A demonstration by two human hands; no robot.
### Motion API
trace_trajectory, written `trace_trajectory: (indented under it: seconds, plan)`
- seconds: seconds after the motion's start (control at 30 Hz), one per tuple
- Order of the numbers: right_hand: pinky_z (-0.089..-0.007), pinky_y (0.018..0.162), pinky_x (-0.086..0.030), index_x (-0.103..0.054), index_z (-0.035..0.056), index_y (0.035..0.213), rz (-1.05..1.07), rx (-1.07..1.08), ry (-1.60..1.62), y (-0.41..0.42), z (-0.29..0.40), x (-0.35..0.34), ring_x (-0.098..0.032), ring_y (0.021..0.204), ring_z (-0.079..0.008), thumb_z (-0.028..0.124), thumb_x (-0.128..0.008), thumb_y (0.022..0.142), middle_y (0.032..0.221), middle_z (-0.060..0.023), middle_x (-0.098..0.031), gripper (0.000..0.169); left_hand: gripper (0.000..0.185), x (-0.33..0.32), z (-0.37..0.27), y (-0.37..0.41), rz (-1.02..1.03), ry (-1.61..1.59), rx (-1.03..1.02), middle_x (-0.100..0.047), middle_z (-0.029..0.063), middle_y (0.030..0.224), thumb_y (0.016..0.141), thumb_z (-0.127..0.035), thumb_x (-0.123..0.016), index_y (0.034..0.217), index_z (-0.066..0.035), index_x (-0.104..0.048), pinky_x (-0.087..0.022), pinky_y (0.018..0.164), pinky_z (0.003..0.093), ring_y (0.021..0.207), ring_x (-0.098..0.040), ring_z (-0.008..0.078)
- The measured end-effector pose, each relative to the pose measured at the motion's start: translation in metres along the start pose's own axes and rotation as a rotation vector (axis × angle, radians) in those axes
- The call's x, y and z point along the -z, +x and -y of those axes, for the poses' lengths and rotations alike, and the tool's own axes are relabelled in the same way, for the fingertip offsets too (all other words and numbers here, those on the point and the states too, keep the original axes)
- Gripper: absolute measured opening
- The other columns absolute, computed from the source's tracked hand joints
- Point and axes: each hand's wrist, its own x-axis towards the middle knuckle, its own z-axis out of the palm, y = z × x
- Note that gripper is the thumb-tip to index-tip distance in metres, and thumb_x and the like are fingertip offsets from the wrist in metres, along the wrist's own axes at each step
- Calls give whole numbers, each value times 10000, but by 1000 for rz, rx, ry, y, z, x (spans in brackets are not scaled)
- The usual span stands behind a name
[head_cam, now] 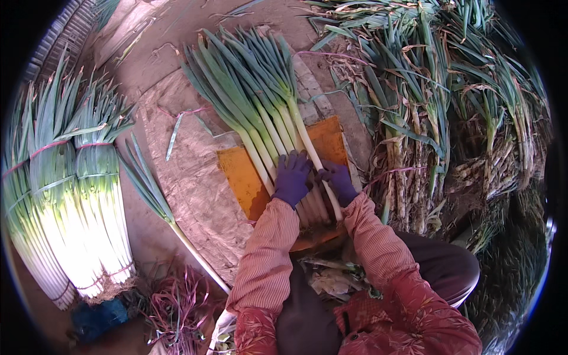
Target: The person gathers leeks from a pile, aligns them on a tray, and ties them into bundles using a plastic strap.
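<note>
A row of long green onions [262, 128] lies before me, leaves pointing away and pale root ends towards my lap. My left hand [293, 178], in a purple glove, rests on the white stalks with its fingers stretched over them. At the right edge of the row, my right hand [338, 181], also purple-gloved, grips one onion stalk [313, 148] by its white part. Beneath the stalks is an orange sheet [235, 175], partly hidden by them and by my hands. The lowest root ends are in shadow.
Tied bundles of trimmed green onions [93, 213] stand on the left. One loose onion [191, 246] lies nearer me, by a heap of pink ties [179, 306]. Untrimmed onions [412, 133] with dry leaves and roots pile up on the right. A worn tan sheet [186, 191] covers the ground.
</note>
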Motion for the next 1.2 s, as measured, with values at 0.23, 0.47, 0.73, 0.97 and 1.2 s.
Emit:
trace_trajectory:
  seconds: [0.23,0.47,0.73,0.97,1.2]
  plan:
    - [-377,730,-521,-626,7,1057,225,16,-1182,20,24,-4,-652,785,-269,214,-672,676,862,-159,-649,436,626,-8,7,-7,-87,-75,-4,-437,73,1320,628,-330,-719,1191,-102,-571,-256,1051,483,1285,-329,274]
    - [-421,767,-514,-673,15,878,314,-91,-1503,31,17,-9,-642,852,-347,191,-641,665,873,-199,-654,278,614,-22,13,-7,-137,-214,-10,-408,83,1385,652,-242,-722,1220,-84,-553,-255,1090,440,1321,-312,272]
    - [-443,724,-501,-581,8,902,98,20,-1436,3,-21,-13,-633,814,-377,121,-556,729,843,-211,-647,209,289,7,36,-19,-432,-1030,318,-638,120,1109,782,-136,-665,1060,-55,-658,-469,888,315,1045,-604,263]
    - [-456,757,-495,-581,8,929,136,19,-1474,13,-21,-2,-624,846,-383,141,-579,729,868,-210,-645,240,243,16,64,-55,-225,-365,657,-642,174,786,740,-162,-664,900,1,-581,-491,665,392,710,-633,322]
    - [-437,813,-487,-625,41,995,135,119,-1425,33,-63,8,-608,900,-379,218,-702,651,934,-203,-644,395,296,-1,63,-51,-83,-590,755,-646,216,912,725,-166,-645,974,-13,-601,-520,673,381,814,-647,328]
